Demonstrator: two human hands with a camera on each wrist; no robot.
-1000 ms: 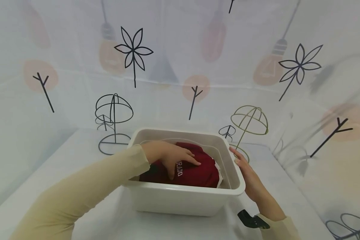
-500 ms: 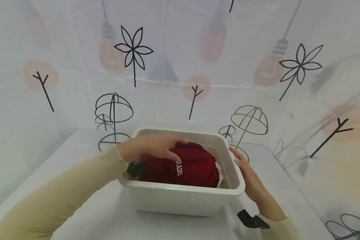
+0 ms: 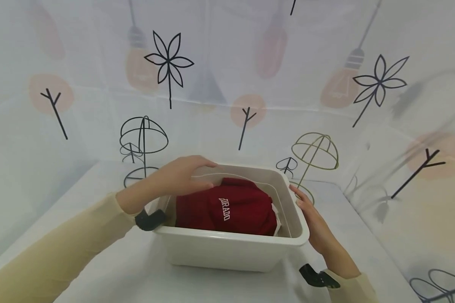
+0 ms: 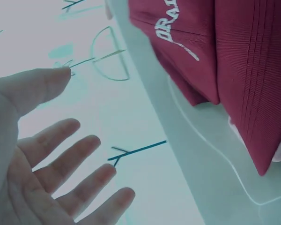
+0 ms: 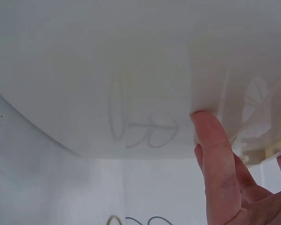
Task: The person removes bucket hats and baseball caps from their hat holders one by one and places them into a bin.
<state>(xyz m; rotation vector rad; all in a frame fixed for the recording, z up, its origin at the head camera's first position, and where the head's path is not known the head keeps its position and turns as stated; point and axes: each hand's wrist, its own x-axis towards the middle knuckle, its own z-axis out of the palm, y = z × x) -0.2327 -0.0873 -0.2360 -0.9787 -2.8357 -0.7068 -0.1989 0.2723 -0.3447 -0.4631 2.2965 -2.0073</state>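
A white plastic tub (image 3: 231, 252) stands on the white surface. Inside lies a folded dark red garment (image 3: 246, 206) with white lettering, and a bit of white cloth (image 3: 277, 219) shows at its right edge. My left hand (image 3: 174, 176) is over the tub's left side, fingers extended and holding nothing. In the left wrist view, its spread fingers are apart from the red garment (image 4: 253, 70). My right hand (image 3: 316, 223) touches the outside of the tub's right end near the rim. In the right wrist view, the thumb (image 5: 218, 164) lies straight against the tub's wall (image 5: 84, 70).
A white patterned cloth backdrop (image 3: 212, 126) with printed lamps, flowers and twigs rises behind the tub and at both sides. The white table surface (image 3: 110, 248) extends around the tub. Dark straps (image 3: 149, 219) sit at both wrists.
My left hand has lifted off the red garment and moved left and back toward the tub's left rim. The right hand and the tub have stayed put.
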